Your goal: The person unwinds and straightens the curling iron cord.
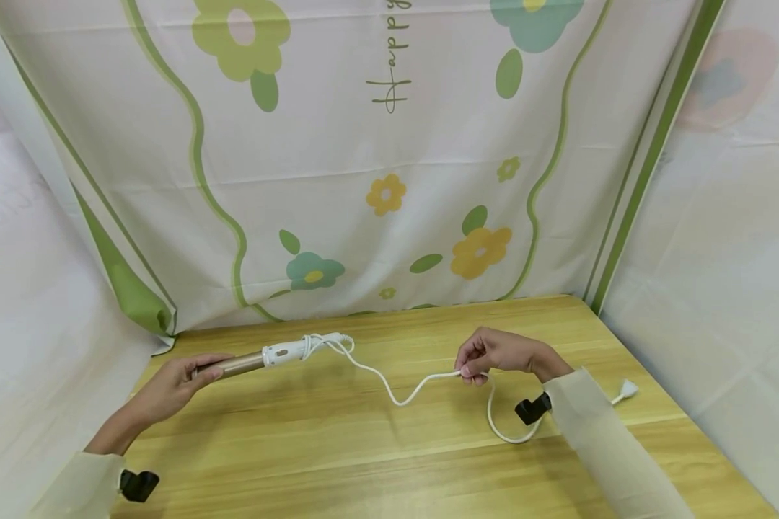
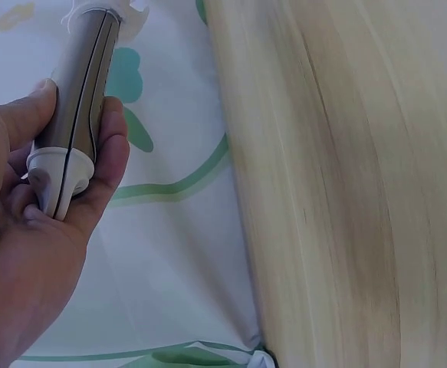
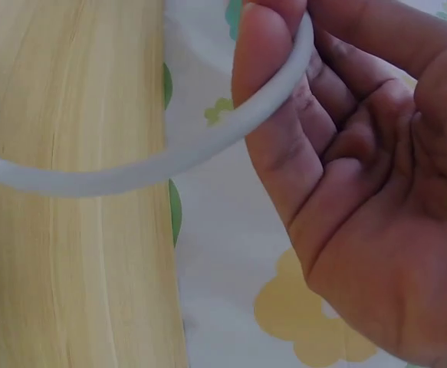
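Observation:
My left hand (image 1: 177, 386) grips a curling iron (image 1: 240, 365) by its gold barrel, thumb on one side and fingers on the other. In the left wrist view, a lengthwise seam runs down the barrel to a pale split tip (image 2: 60, 172). The white handle (image 1: 285, 352) points right, with loops of white cord (image 1: 389, 389) around its end. Between thumb and fingertips, my right hand (image 1: 503, 351) pinches that cord. From there it hangs in a loop and passes behind the right sleeve toward the white plug (image 1: 628, 389).
Below the hands is a wooden table (image 1: 337, 461). A flower-printed cloth (image 1: 337, 202) hangs along its back edge, with more pale cloth at the left and right sides. Small black devices (image 1: 532, 409) sit on both wrists.

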Tool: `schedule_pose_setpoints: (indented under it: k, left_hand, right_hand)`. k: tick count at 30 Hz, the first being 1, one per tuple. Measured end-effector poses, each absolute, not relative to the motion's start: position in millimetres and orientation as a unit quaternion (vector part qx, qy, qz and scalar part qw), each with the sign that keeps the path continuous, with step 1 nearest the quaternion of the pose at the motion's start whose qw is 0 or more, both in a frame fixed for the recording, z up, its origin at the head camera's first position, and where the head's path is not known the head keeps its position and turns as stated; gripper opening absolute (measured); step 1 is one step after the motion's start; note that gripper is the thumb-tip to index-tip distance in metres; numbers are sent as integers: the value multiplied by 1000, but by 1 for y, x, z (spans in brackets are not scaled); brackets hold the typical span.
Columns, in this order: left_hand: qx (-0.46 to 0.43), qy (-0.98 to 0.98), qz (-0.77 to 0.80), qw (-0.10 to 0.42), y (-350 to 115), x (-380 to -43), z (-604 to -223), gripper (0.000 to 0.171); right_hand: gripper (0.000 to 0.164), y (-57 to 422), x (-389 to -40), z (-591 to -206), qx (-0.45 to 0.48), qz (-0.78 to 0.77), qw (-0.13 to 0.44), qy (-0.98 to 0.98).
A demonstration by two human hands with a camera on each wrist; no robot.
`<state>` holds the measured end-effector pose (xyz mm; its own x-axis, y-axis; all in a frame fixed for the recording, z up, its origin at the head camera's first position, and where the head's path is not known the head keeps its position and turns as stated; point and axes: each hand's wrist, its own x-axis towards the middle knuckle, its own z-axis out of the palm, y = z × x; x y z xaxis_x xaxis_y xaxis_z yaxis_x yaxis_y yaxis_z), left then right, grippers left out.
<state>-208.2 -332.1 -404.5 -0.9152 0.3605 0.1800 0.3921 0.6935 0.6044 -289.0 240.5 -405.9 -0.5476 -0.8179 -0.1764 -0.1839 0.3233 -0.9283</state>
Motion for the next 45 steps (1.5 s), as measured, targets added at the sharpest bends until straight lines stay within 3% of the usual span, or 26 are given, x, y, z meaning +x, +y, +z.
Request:
schedule_pose_setpoints:
  k: [13,20,37,45]
  left_hand:
    - [-192,-925,-325,40,-333,-209,-404,33]
    - [-190,-926,-324,40,-331,-208,-403,34]
    - [-188,-922,-335,49,-333,-205,-400,34]
    - [-199,-919,-337,48,-335,-205,-402,33]
  right_hand:
    - [21,243,-287,-415,-352,-424,377,745]
    - [9,230,-283,-431,-301,-340,313,834]
    - [12,225,-297,-454,-242,-220,156,932]
    - [10,228,-304,-463,-243,-242,119,932]
